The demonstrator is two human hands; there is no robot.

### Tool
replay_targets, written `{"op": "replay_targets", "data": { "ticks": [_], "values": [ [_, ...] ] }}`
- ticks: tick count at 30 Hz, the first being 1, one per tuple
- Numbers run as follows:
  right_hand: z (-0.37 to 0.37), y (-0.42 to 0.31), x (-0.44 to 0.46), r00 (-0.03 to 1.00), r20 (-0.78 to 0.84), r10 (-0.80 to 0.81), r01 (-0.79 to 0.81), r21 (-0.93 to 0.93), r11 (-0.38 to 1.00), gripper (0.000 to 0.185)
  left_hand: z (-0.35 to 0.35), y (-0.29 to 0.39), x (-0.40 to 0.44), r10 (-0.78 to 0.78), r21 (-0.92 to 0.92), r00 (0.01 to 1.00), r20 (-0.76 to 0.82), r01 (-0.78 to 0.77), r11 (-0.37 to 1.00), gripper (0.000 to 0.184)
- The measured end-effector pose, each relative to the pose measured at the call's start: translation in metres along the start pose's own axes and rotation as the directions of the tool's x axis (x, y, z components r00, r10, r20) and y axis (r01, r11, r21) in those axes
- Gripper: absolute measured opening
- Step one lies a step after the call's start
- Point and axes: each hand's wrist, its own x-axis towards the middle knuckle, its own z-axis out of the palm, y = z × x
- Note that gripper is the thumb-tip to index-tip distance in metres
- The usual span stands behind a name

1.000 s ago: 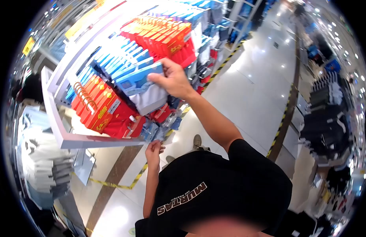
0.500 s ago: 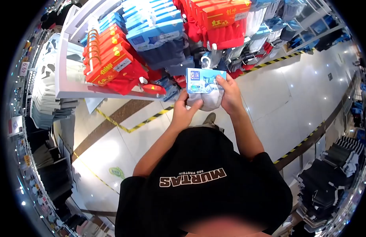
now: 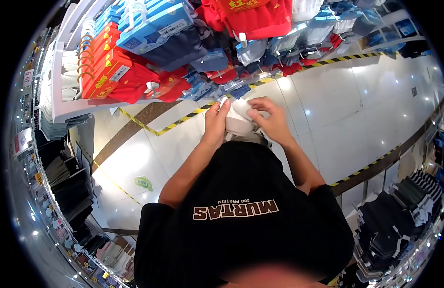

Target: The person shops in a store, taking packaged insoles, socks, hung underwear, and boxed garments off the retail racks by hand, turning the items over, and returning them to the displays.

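In front of my chest is a white packaged garment [image 3: 239, 122], its card side not visible. My left hand [image 3: 215, 123] grips its left edge, the thumb lying on top. My right hand [image 3: 271, 120] is at its upper right, with thumb and bent fingers closed on a white part of it. Beyond my hands, blue-carded dark packs [image 3: 157, 31] and red packs [image 3: 109, 72] hang on the rack. More red packs [image 3: 250, 21] hang farther right.
A white rack frame [image 3: 71, 109] borders the hanging packs at left. Folded dark clothes [image 3: 382, 221] lie at the lower right, and pale garments [image 3: 51, 86] at the far left. Yellow-black tape [image 3: 183, 119] crosses the shiny floor [image 3: 327, 115].
The pack came off the rack in my right hand, and my left hand took hold too. Since then it has turned, its blue card no longer showing, and moved closer to my body.
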Motion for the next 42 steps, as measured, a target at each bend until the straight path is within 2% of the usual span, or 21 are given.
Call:
{"op": "replay_targets", "data": {
  "ticks": [3, 7, 9, 10, 13, 14, 17, 19, 20, 22, 23, 24, 27, 31, 32, 36, 39, 42],
  "values": [
    [0.021, -0.034, -0.004, 0.979, 0.069, -0.193, 0.203, -0.191, 0.960, 0.039, -0.009, -0.009, 0.007, -0.013, -0.048, 0.999, 0.030, 0.014, 0.999, 0.023],
    [0.042, -0.026, 0.002, 0.995, -0.047, -0.088, 0.083, -0.098, 0.992, 0.030, -0.008, 0.006, 0.003, 0.033, -0.046, 0.988, 0.152, -0.027, 0.999, 0.027],
    [0.043, -0.025, 0.008, 0.998, -0.056, 0.005, -0.004, 0.013, 1.000, 0.023, -0.008, 0.017, -0.003, 0.043, -0.035, 0.969, 0.243, -0.035, 0.999, 0.029],
    [0.042, -0.026, 0.011, 0.997, -0.063, 0.047, -0.043, 0.064, 0.997, 0.022, -0.015, 0.010, 0.002, 0.091, 0.022, 0.965, 0.245, -0.099, 0.995, 0.032],
    [0.057, -0.018, 0.017, 0.975, -0.084, 0.204, -0.159, 0.378, 0.912, 0.022, -0.029, 0.005, 0.013, 0.021, 0.164, 0.959, 0.283, -0.069, 0.984, 0.034],
    [0.060, -0.013, 0.019, 0.969, -0.103, 0.226, -0.174, 0.368, 0.913, 0.022, -0.036, 0.004, 0.016, -0.016, 0.180, 0.958, 0.288, -0.038, 0.983, 0.038],
    [0.069, -0.006, 0.023, 0.958, -0.110, 0.265, -0.217, 0.326, 0.920, 0.024, -0.039, 0.015, 0.009, 0.055, 0.101, 0.969, 0.241, -0.082, 0.992, 0.040],
    [0.074, -0.010, 0.024, 0.964, -0.064, 0.258, -0.231, 0.276, 0.933, 0.028, -0.046, 0.013, 0.009, 0.169, 0.167, 0.947, 0.274, -0.220, 0.961, 0.044],
    [0.081, -0.012, 0.025, 0.967, -0.093, 0.238, -0.211, 0.237, 0.948, 0.027, -0.051, 0.012, 0.010, 0.225, 0.199, 0.930, 0.292, -0.289, 0.936, 0.046],
    [0.095, -0.016, 0.028, 0.970, -0.150, 0.193, -0.169, 0.158, 0.973, 0.027, -0.067, 0.016, 0.015, 0.214, 0.213, 0.891, 0.400, -0.317, 0.924, 0.051],
    [0.098, -0.019, 0.030, 0.965, -0.138, 0.223, -0.202, 0.149, 0.968, 0.028, -0.077, 0.018, 0.018, 0.205, 0.218, 0.868, 0.452, -0.330, 0.918, 0.054],
    [0.099, -0.024, 0.031, 0.958, -0.128, 0.256, -0.239, 0.139, 0.961, 0.029, -0.082, 0.028, 0.016, 0.130, 0.292, 0.863, 0.488, -0.301, 0.908, 0.046],
    [0.104, -0.013, 0.029, 0.944, -0.132, 0.303, -0.286, 0.133, 0.949, 0.028, -0.102, 0.023, 0.032, 0.114, 0.336, 0.860, 0.498, -0.313, 0.888, 0.039],
    [0.121, -0.014, 0.031, 0.908, -0.290, 0.301, -0.233, 0.246, 0.941, 0.026, -0.111, 0.022, 0.033, 0.194, 0.236, 0.895, 0.403, -0.306, 0.922, 0.037],
    [0.123, -0.011, 0.032, 0.908, -0.300, 0.293, -0.228, 0.235, 0.945, 0.026, -0.111, 0.023, 0.030, 0.184, 0.169, 0.917, 0.354, -0.256, 0.952, 0.034],
    [0.133, -0.007, 0.032, 0.905, -0.306, 0.296, -0.226, 0.246, 0.943, 0.025, -0.119, 0.025, 0.026, 0.194, 0.169, 0.915, 0.353, -0.266, 0.949, 0.033],
    [0.138, -0.009, 0.032, 0.911, -0.306, 0.279, -0.214, 0.229, 0.950, 0.025, -0.128, 0.029, 0.030, 0.212, 0.196, 0.887, 0.410, -0.313, 0.929, 0.037],
    [0.136, -0.010, 0.035, 0.926, -0.287, 0.244, -0.196, 0.186, 0.963, 0.025, -0.127, 0.030, 0.029, 0.288, 0.201, 0.884, 0.368, -0.378, 0.904, 0.039]
  ]
}}
